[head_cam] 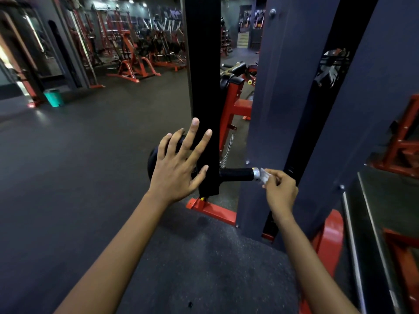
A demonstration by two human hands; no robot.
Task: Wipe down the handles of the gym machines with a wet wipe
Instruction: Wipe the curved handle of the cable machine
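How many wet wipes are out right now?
1: the wet wipe is pinched in the right hand against the handle's silver end. Others may be hidden.

**Black, red and grey**

The handle [235, 174] has a black grip and a silver end cap; the wipe [265, 175] against it is white. The upright post [205, 87] is black, the machine frame [212, 210] red, the floor [90, 155] dark speckled grey, the bin [54, 97] teal.

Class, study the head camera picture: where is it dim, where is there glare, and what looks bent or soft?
Head view: the gym is dim, lit by ceiling spots far back; the handle has a bright glint on its metal end by the wet wipe; the wide lens bows the grey posts; the distant red machines look soft.
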